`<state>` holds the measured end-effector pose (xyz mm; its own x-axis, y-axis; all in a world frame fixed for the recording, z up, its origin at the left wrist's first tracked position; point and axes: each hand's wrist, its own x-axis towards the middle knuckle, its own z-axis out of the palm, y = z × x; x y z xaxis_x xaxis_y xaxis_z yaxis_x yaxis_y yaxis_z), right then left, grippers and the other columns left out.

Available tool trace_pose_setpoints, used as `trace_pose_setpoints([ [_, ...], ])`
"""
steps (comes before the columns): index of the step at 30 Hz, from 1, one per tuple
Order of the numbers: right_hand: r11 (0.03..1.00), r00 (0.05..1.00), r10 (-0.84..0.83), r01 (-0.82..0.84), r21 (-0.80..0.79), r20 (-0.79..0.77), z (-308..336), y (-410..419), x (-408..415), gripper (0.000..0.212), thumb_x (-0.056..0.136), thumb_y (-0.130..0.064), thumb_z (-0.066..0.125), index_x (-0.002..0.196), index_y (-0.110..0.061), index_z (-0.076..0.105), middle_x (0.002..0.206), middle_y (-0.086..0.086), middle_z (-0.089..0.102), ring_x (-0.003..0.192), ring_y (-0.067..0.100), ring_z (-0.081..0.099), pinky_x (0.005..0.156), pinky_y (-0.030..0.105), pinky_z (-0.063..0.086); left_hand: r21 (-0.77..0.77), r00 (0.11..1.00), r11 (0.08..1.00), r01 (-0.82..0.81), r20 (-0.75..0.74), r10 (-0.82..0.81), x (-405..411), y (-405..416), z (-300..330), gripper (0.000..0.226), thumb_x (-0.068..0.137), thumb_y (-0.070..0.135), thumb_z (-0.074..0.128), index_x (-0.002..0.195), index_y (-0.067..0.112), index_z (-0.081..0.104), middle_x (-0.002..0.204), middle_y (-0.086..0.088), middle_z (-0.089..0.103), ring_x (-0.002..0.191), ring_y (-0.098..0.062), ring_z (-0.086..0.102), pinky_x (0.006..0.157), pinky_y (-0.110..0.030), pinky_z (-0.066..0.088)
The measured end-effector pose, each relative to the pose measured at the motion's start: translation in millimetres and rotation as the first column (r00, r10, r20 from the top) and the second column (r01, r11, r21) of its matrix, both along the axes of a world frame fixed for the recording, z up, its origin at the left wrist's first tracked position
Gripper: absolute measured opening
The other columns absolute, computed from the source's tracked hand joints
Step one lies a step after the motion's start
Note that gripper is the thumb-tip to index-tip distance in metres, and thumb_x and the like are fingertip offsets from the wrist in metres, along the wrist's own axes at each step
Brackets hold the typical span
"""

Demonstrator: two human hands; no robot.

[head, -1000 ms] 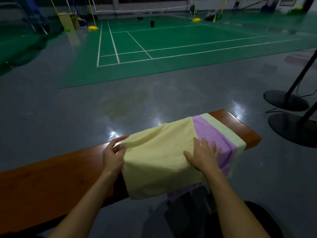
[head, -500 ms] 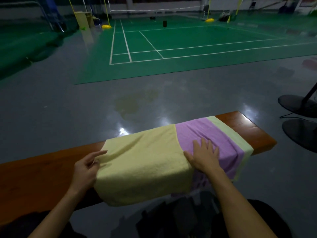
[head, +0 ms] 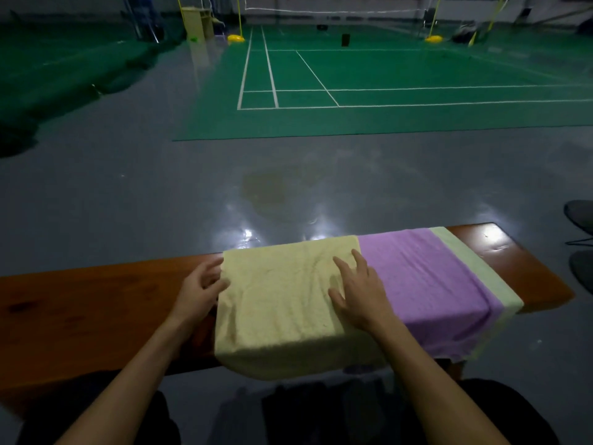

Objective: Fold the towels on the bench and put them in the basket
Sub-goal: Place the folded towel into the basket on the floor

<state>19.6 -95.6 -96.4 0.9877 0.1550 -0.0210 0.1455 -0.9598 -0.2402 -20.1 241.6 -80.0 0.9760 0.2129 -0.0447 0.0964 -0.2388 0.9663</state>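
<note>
Yellow towel (head: 282, 303) now slid left along the bench (head: 96, 303), off most of the purple towel (head: 426, 284). Left hand (head: 200, 292) curled at its left edge, right hand (head: 359, 292) spread flat on top. Ready for folding. No basket in sight.

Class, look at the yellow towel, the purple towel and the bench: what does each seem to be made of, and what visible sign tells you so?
Yellow towel: probably terry cotton, matt; its surface looks nubby and it drapes limply over the bench edge.
Purple towel: likely similar soft cloth, matt, a finer-looking pile; it also drapes over the edge.
Bench: seemingly varnished wood; reddish-brown with dark grain marks and a glossy light reflection.
</note>
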Motion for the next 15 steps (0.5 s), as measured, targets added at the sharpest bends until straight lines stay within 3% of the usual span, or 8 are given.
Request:
trace_pose_setpoints([
  [2,1.000,1.000,-0.004,0.004,0.004,-0.018,-2.6,-1.0,1.7,0.078,0.099,-0.058,0.050,0.163,-0.030,0.015,0.173,0.015,0.006,0.153,0.040,0.024,0.125,0.055,0.021,-0.072,0.999,0.997,-0.005,-0.032,0.003,12.8,-2.1,-1.6,0.052,0.094,0.012,0.076,0.140,0.028,0.057,0.120,0.011,0.065,0.105,-0.004,0.065,0.072,-0.025,0.060],
  [5,0.999,0.998,-0.012,0.014,0.030,-0.064,-4.7,-9.4,5.5,0.099,0.092,-0.074,0.049,0.165,-0.029,0.000,0.173,0.014,0.004,0.159,0.037,0.010,0.127,0.056,0.011,-0.151,0.992,0.981,-0.120,0.008,0.123,20.0,10.4,-4.9,0.059,0.088,-0.013,0.073,0.138,0.017,0.063,0.118,-0.001,0.070,0.099,-0.007,0.068,0.069,-0.011,0.055],
  [7,0.999,0.994,-0.034,0.038,0.034,-0.102,-8.1,-15.1,9.2,0.112,0.083,-0.088,0.041,0.165,-0.029,-0.006,0.174,0.014,0.001,0.160,0.037,0.005,0.127,0.058,0.006,-0.154,0.985,0.974,-0.169,0.015,0.173,13.1,26.4,4.2,0.060,0.086,-0.020,0.068,0.134,0.016,0.066,0.113,0.002,0.073,0.099,-0.013,0.071,0.071,-0.016,0.059],
  [10,0.999,0.991,-0.037,0.033,-0.034,-0.131,-13.1,-15.0,11.3,0.120,0.073,-0.099,0.027,0.164,-0.032,-0.009,0.174,0.012,-0.002,0.159,0.041,0.000,0.126,0.063,0.002,-0.068,0.991,0.989,-0.133,-0.035,0.131,-6.5,49.9,16.7,0.064,0.083,-0.025,0.062,0.130,0.017,0.071,0.114,0.000,0.075,0.102,-0.017,0.074,0.084,-0.035,0.064],
  [12,0.998,0.992,-0.007,-0.001,-0.069,-0.124,-13.7,-8.9,9.7,0.114,0.077,-0.097,0.028,0.165,-0.033,-0.006,0.174,0.011,-0.001,0.159,0.043,-0.001,0.124,0.066,0.002,0.003,0.995,0.999,-0.049,-0.087,0.049,-22.0,57.2,15.6,0.067,0.085,-0.025,0.058,0.129,0.023,0.072,0.114,-0.004,0.075,0.101,-0.022,0.073,0.086,-0.043,0.061],
  [15,0.989,0.990,0.113,-0.120,-0.084,-0.084,-6.1,4.9,4.8,0.099,0.082,-0.086,0.027,0.165,-0.037,0.004,0.174,0.008,0.002,0.159,0.042,0.000,0.124,0.064,0.005,0.107,0.996,0.994,0.007,-0.089,0.002,-36.2,62.2,6.1,0.063,0.091,-0.020,0.054,0.126,0.030,0.072,0.110,-0.011,0.075,0.094,-0.024,0.070,0.081,-0.043,0.057],
])
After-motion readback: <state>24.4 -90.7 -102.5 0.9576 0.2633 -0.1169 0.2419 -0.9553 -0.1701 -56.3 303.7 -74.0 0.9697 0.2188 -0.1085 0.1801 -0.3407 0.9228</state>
